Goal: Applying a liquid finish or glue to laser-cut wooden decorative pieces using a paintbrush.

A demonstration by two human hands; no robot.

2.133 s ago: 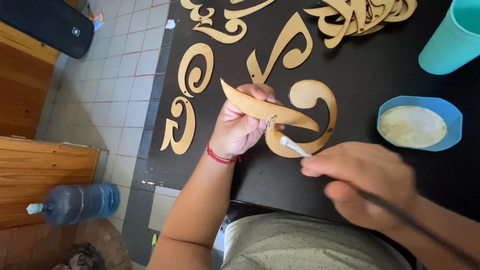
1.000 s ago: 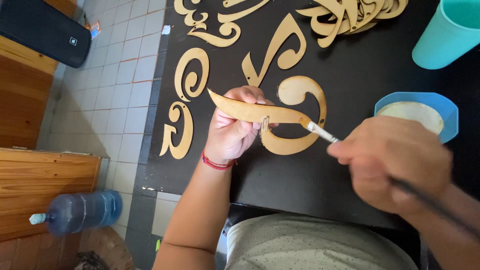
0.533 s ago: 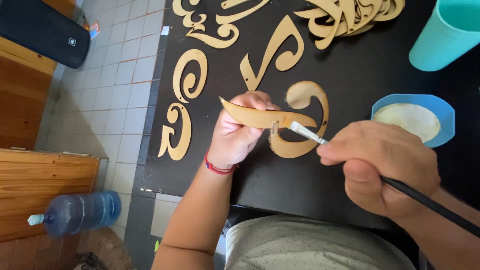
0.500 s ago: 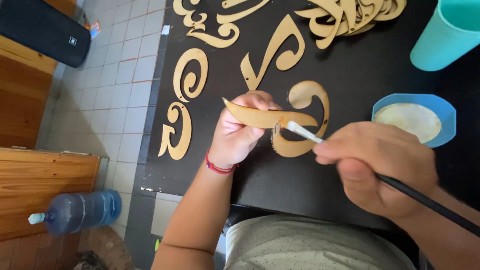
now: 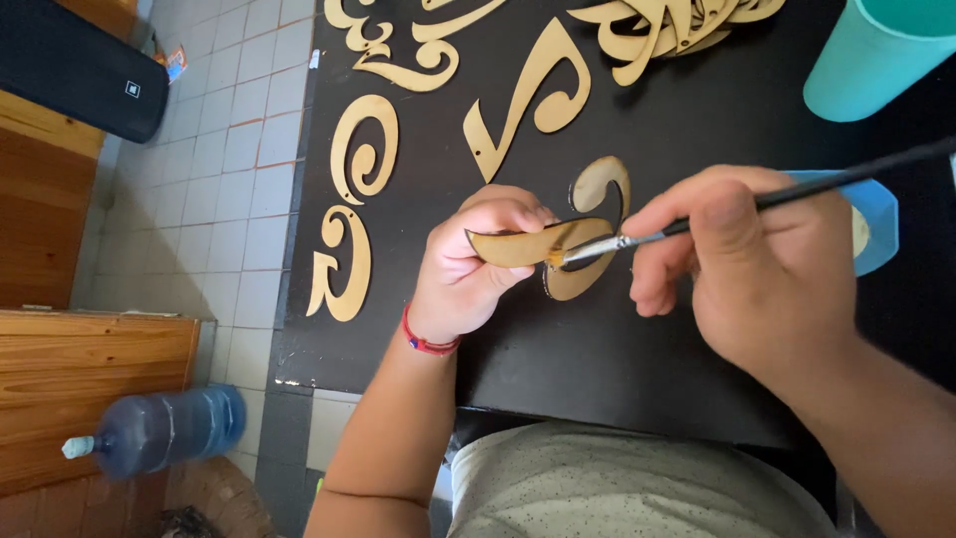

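Left hand [image 5: 468, 264] curled around a wooden cutout [image 5: 523, 244], lifted just above the black table [image 5: 558, 349]. Right hand [image 5: 767, 269] pinching a paintbrush [image 5: 697, 219], bristles touching the cutout beside left fingertips.

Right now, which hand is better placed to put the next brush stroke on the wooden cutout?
The right hand. It already grips the paintbrush, whose bristle tip touches the wooden cutout. The left hand is occupied pinching that piece up off the black table.
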